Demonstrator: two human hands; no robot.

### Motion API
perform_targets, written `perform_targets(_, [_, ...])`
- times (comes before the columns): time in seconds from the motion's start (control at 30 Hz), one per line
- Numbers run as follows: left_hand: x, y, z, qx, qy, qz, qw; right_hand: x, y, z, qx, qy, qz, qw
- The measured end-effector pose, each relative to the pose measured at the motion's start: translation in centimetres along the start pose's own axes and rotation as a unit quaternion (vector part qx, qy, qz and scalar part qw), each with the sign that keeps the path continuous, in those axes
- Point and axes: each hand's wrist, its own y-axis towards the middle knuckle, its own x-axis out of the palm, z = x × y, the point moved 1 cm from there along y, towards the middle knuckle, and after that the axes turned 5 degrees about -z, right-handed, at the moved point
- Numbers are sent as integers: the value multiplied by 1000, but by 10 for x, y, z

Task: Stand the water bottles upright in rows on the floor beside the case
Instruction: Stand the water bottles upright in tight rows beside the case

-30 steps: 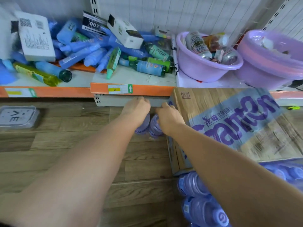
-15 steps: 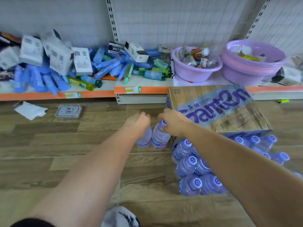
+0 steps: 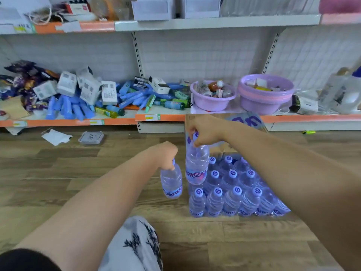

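**A:** Purple-capped, those standing bottles (image 3: pixel 232 192). Where are they sitting?

**B:** They are standing upright in tight rows on the wooden floor (image 3: pixel 78 173), directly in front of the cardboard case (image 3: pixel 252 122) and touching one another.

**A:** What is the right hand (image 3: pixel 205 132) doing?

**B:** Its fingers are curling round the cap and neck of the raised bottle (image 3: pixel 197 167). It is holding that bottle upright in the air at the case's front left corner.

**A:** And the left hand (image 3: pixel 166 155)?

**B:** It is gripping the lower bottle (image 3: pixel 172 182) by the neck, fingers closed round it. That one is hanging upright, in front of the case and to its left. I cannot tell whether its base is touching the floor.

**A:** Anything behind the case?

**B:** Two lilac basins (image 3: pixel 213 102) are sitting on the shelf (image 3: pixel 78 122) there.
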Motion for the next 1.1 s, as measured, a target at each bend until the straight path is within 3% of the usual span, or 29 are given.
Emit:
perform_targets(0.33, [23,7,69,94,11,-21,995,61,-52,16,100,36,-139,985])
perform_targets(0.5, [55,21,82,116,1,-59,992,109,-55,35,129,66,-158,977])
perform_targets(1.1, [137,47,110,84,-14,-59,995,209,-35,57,125,69,-178,974])
